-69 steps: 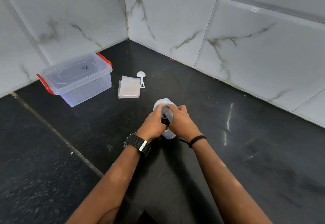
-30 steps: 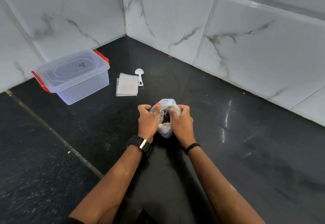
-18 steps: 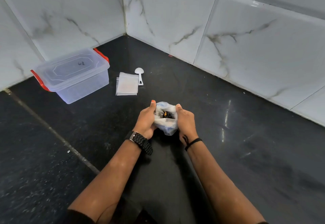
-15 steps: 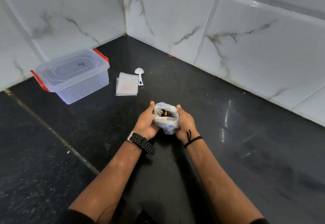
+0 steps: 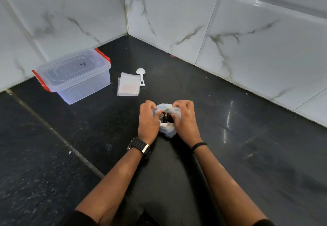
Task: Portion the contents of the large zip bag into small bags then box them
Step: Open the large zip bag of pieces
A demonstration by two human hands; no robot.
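The large zip bag [image 5: 168,130], clear plastic with dark contents showing at its mouth, stands on the black counter [image 5: 247,155] in the middle of the view. My left hand [image 5: 147,119] grips its left rim and my right hand [image 5: 184,119] grips its right rim, fingers curled over the top edge. A stack of small clear bags [image 5: 128,86] lies flat beyond my hands. A white plastic scoop [image 5: 141,75] lies beside the stack. The clear box [image 5: 76,77] with red latches stands at the left, its lid on.
White marble wall tiles [image 5: 230,39] enclose the counter at the back and meet in a corner behind the scoop. A grout seam [image 5: 58,135] runs diagonally across the counter at the left.
My hands have shifted from cupping the bag's sides to curling over its top rim, and the bag's mouth is pulled wider. The box, small bags and scoop have not moved.
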